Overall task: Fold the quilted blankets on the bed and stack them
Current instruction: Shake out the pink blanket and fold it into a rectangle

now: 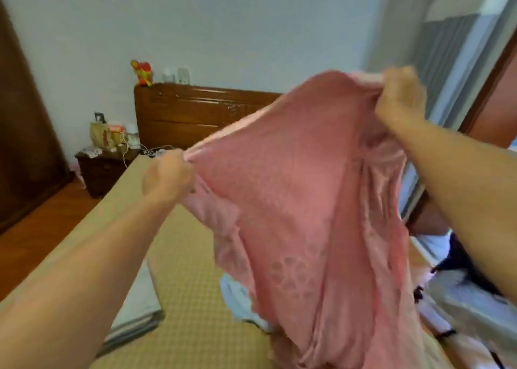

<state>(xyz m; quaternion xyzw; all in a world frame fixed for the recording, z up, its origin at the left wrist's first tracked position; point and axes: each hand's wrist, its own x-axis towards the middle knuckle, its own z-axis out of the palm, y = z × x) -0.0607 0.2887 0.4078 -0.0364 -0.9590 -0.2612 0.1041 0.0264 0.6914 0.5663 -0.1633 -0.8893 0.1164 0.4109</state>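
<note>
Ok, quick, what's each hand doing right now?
Left hand: closed, gripping the pink blanket by its top edge.
Right hand: closed, gripping the same edge, held higher.

The pink quilted blanket [302,200] hangs in loose folds from its top edge, stretched between both grips, drooping below them onto a light blue blanket [237,293].

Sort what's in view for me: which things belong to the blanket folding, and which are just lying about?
Job: pink blanket, gripped by left hand and right hand; light blue blanket beneath it; bed.
Lying about: nightstand with clutter, red figurine on headboard.
</note>
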